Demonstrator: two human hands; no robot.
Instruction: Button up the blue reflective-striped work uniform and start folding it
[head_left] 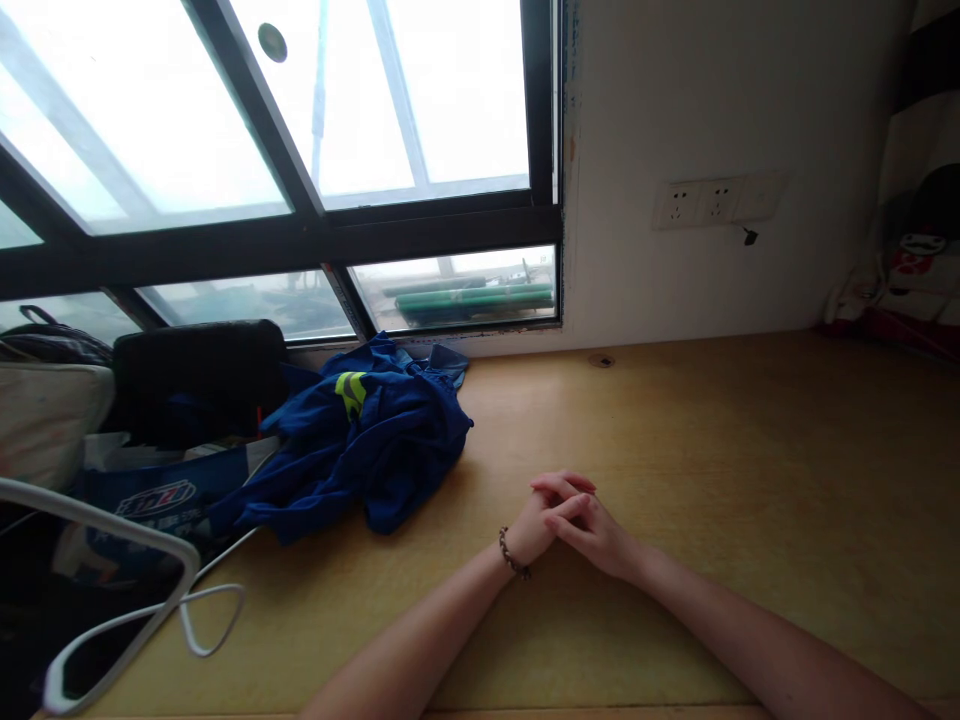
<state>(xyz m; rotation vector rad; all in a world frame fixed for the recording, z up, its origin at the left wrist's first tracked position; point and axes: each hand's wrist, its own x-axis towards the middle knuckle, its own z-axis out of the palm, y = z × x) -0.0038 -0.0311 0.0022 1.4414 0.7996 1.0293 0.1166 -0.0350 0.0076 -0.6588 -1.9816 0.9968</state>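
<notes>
My left hand [529, 527] and my right hand [600, 537] are clasped on the wooden tabletop [720, 480], their fingers interlaced. Both are closed, and no object shows between them. Part of each hand's fingers is hidden by the other. A braided bracelet [511, 556] circles the left wrist. My forearms rest on the table and come in from the near edge. Nearest to the left hand lies a crumpled blue garment [397, 440] with a yellow-green patch, a short way off and not touched.
At left are a white metal-looking frame [97, 510], a white cable [214, 592], a blue printed bag [157, 490], a black bag [199, 370] and a pale bag [49, 420]. Wall sockets [697, 203] sit above the table's back edge, beside a dark-framed window [435, 220]. Printed fabric [922, 260] is at far right.
</notes>
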